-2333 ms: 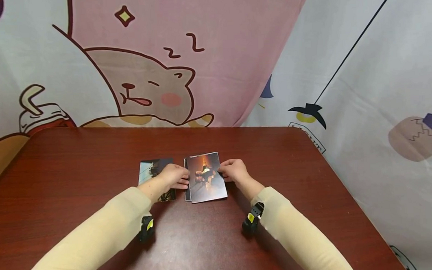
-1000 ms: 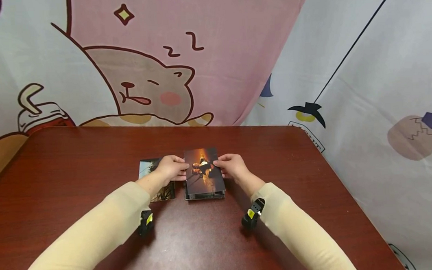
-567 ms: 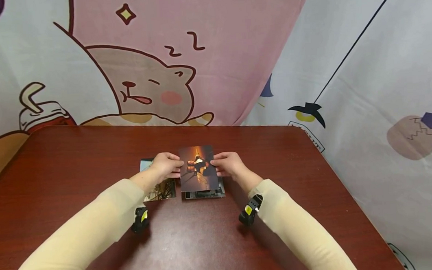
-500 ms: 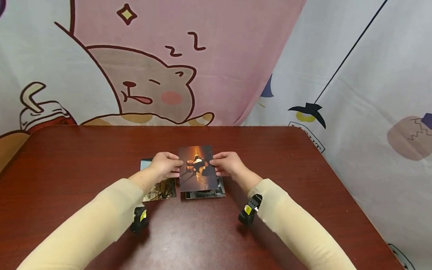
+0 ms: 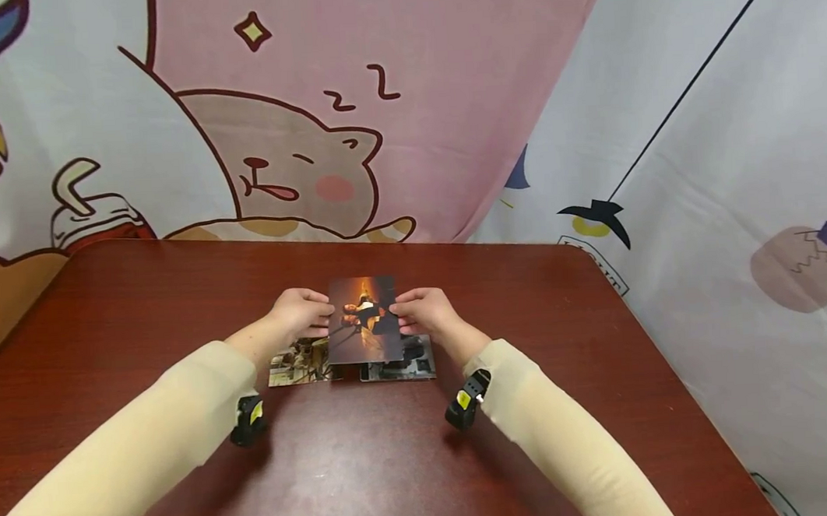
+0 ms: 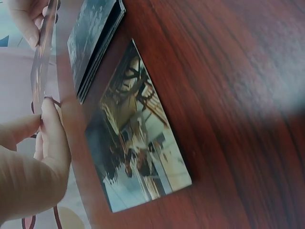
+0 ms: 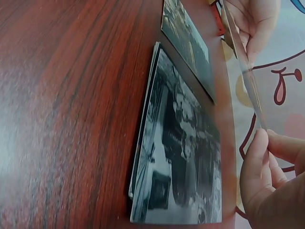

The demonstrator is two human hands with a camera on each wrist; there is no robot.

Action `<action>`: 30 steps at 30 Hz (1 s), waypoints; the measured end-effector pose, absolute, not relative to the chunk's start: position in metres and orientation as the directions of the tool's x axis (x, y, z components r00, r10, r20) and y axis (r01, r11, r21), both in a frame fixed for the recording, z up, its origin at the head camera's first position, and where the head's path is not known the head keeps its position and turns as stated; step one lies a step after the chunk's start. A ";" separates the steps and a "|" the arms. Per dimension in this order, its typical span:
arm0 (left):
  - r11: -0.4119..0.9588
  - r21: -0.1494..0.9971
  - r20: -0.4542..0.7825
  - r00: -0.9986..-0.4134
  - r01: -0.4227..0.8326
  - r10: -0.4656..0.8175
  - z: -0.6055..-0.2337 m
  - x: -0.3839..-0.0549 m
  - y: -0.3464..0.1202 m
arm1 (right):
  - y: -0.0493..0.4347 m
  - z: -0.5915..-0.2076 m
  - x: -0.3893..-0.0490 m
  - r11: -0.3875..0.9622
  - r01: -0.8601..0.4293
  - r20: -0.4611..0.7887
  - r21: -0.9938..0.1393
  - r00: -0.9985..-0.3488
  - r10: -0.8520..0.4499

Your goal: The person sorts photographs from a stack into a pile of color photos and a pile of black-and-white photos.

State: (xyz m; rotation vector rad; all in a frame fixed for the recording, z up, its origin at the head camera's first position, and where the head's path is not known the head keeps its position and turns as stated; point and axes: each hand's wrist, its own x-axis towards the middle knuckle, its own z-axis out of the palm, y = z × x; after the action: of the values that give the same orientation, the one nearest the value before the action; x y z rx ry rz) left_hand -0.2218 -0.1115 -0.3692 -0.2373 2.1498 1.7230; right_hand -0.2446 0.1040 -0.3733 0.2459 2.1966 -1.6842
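A dark photo print (image 5: 366,327) with an orange glow and a figure is held up off the table. My left hand (image 5: 299,315) pinches its left edge, and my right hand (image 5: 426,312) pinches the right edge. Beneath and to the right lies a pile of prints (image 7: 183,143), its top one black-and-white. Another print (image 6: 143,138), in colour, lies flat to the left, partly covered by my left hand and the raised print in the head view. Both wrist views show the held print edge-on, tilted up between thumbs and fingers.
All the prints are over a reddish-brown wooden table (image 5: 347,456). A cartoon-patterned cloth (image 5: 448,116) hangs behind the table's far edge and along its right side. Each wrist carries a black strapped camera.
The orange-lit print has come up off the pile and moved left, held by both hands. It now spans the gap between the pile and the left print, uncovering the black-and-white one.
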 end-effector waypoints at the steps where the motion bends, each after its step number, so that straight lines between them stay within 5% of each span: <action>1: 0.239 0.903 -0.389 -0.916 -0.358 0.098 -0.368 -0.221 -0.113 | 0.102 -0.373 -0.244 0.277 0.350 -0.385 -0.895 -0.920 -0.081; 30: 0.277 0.884 -0.415 -0.905 -0.376 0.097 -0.362 -0.209 -0.151 | 0.066 -0.377 -0.241 0.298 0.360 -0.414 -0.884 -0.899 -0.144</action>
State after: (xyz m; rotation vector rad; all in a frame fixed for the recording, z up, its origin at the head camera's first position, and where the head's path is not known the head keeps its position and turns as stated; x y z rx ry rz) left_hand -0.2093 -0.1510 -0.3618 -0.2519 2.1642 1.6632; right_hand -0.2414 0.0658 -0.3772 0.1929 2.1553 -1.6321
